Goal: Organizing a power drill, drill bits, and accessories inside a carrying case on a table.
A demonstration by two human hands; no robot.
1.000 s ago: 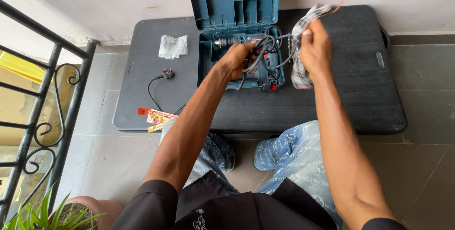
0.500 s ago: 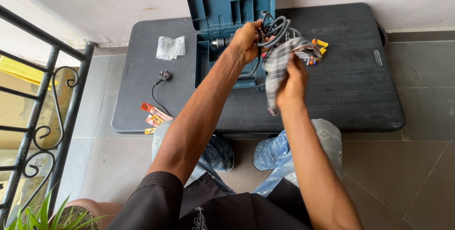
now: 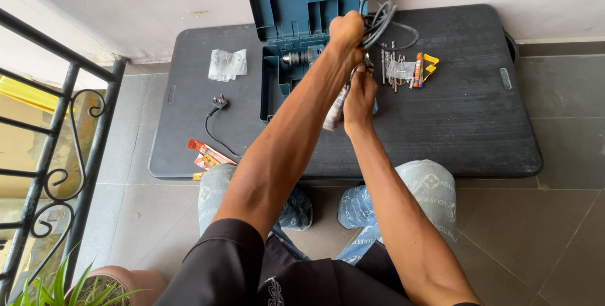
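Observation:
My left hand [image 3: 346,30] is raised over the open blue tool case [image 3: 296,10], gripping a coil of grey power cord [image 3: 380,19]. Just below it, my right hand [image 3: 360,95] clutches a checked cloth [image 3: 334,112] against the cord. The drill [image 3: 298,58] lies in the case, its chuck showing left of my left forearm. The cord's plug [image 3: 219,100] rests on the black board [image 3: 466,123] to the left of the case.
Several drill bits and small orange and yellow packets [image 3: 406,68] lie right of the case. A clear plastic bag [image 3: 227,63] and orange packets [image 3: 207,155] sit on the board's left side. A black metal railing [image 3: 57,155] and a potted plant [image 3: 94,284] stand at left.
My left hand lifted the cord coil higher. My right hand moved the cloth left and down under the coil, uncovering the drill bits and packets on the board.

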